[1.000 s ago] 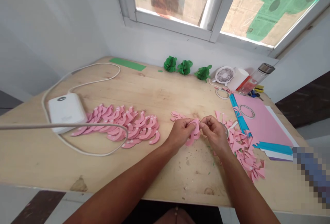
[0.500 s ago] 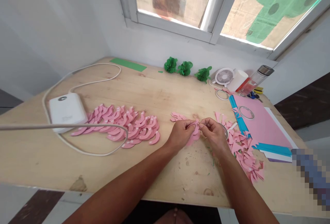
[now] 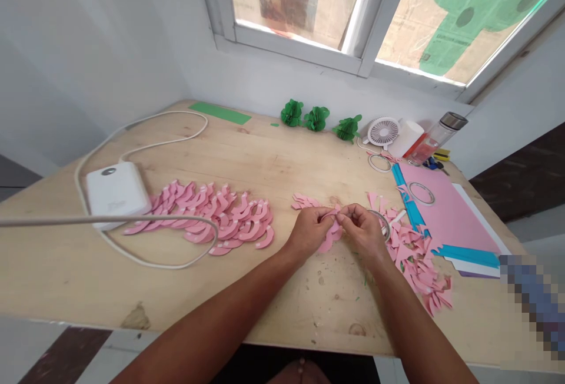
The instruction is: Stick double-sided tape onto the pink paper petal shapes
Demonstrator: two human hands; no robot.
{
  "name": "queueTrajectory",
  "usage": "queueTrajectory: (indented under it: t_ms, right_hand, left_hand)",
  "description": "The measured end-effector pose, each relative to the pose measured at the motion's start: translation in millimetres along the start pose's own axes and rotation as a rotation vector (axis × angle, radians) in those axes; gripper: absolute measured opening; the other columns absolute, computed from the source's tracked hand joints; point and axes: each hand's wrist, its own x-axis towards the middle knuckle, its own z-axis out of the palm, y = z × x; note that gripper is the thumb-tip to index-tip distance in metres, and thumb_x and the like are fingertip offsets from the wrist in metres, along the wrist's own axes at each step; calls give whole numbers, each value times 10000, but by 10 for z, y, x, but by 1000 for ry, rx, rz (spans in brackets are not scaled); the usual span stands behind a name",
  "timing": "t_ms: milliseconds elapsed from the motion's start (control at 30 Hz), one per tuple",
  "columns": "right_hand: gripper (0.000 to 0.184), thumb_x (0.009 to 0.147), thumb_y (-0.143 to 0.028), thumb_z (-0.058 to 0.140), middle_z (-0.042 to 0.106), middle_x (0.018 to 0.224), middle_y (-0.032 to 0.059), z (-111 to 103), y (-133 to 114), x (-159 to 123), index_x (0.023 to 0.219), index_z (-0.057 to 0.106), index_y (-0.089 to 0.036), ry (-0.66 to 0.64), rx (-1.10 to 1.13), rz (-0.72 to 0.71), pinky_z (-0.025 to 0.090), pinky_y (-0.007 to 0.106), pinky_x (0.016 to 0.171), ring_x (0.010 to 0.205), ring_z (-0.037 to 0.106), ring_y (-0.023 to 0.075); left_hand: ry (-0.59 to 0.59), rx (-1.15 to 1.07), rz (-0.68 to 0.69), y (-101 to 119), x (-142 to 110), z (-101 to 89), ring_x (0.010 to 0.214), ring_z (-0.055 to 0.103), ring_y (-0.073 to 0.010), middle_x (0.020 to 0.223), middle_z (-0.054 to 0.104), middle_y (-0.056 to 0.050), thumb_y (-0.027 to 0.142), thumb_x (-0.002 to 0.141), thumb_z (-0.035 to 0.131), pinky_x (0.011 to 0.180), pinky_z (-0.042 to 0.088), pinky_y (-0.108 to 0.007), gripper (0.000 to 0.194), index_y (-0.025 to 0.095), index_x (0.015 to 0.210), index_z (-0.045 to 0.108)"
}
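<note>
Your left hand (image 3: 305, 232) pinches the pink paper cutout (image 3: 327, 244), mostly below the fingers; right hand (image 3: 364, 235) pinches its top edge. Curved pink strips (image 3: 237, 226) left of fingers, pink scraps (image 3: 411, 248) right.

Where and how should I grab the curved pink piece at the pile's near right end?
Probably pinch the outer bend of the curved pink piece, coming from the near right: the thin strip looks flat, its bend faces outward over the wooden tabletop, and the pile crowds its far left side.
</note>
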Motion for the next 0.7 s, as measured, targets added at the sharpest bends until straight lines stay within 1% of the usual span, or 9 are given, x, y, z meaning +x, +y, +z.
queueTrajectory:
  t_ms: [167, 367, 700]
  right_hand:
    - [177, 718, -340, 605, 548, 591, -17, 3, 29, 9, 714, 552, -172, 10, 7, 30, 391, 237, 489, 519, 508, 120]
    - [217, 713, -381, 608, 562, 568, -16, 13, 10, -3, 711, 547, -172, 13, 8, 30, 407, 241, 488, 504, 524, 124]
    - [216, 708, -375, 606, 552, 551, -17, 19, 7, -8, 699, 540, -170, 41, -1, 35, 394, 238, 466, 493, 523, 126]
  left_hand:
    - [-4, -21, -29, 11, -16, 7, 414, 384, -65, 474, 399, 49, 272, 732, 469, 406, 262, -178, 221, 147, 550, 478]
    - [-22, -40, -57, -20, -9, 9, 397, 386, -63, 462, 392, 51, 286, 738, 473, 394, 270, -167, 212, 146, 581, 502]
    - [-32, -53, -49, -41, -6, 5, 392, 384, -61, 459, 407, 47, 294, 737, 482, 391, 276, -167, 214, 145, 584, 505]
